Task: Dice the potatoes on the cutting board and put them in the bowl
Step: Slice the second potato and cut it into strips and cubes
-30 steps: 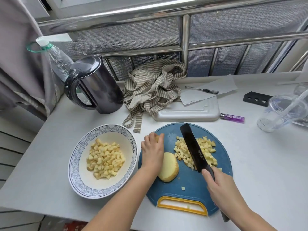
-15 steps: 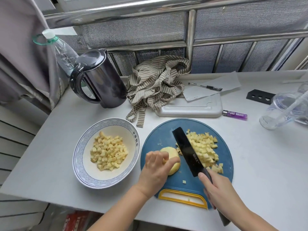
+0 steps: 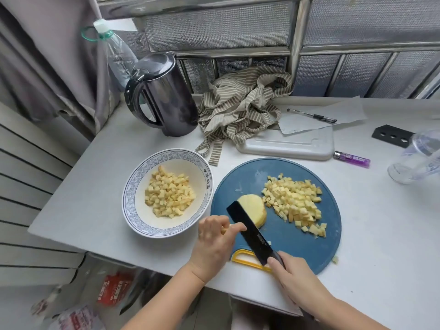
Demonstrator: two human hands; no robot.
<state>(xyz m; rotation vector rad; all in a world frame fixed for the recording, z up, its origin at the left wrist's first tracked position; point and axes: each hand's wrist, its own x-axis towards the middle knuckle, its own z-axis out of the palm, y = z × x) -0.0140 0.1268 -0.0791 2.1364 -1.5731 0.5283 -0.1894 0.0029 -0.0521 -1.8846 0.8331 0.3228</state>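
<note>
Right grip (image 3: 295, 279) is curled round the knife (image 3: 250, 232) handle. Left grip (image 3: 214, 244) pinches a potato bit (image 3: 223, 231) beside the blade, which crosses the potato half (image 3: 254, 207) on the board (image 3: 273, 177). Dice (image 3: 295, 201) lie just right of the half. The bowl (image 3: 128, 201) of cubes sits left, on the desk (image 3: 381, 234).

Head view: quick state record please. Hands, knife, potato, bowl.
left hand: fingers curled, apparently pinching a small potato piece, beside the blade
right hand: grips the knife by its handle
knife: blade crosses the potato half's left edge
potato half: on cutting board, not yet diced
diced pile: on the board, right of the half
bowl: left of the board, holds dice
</note>
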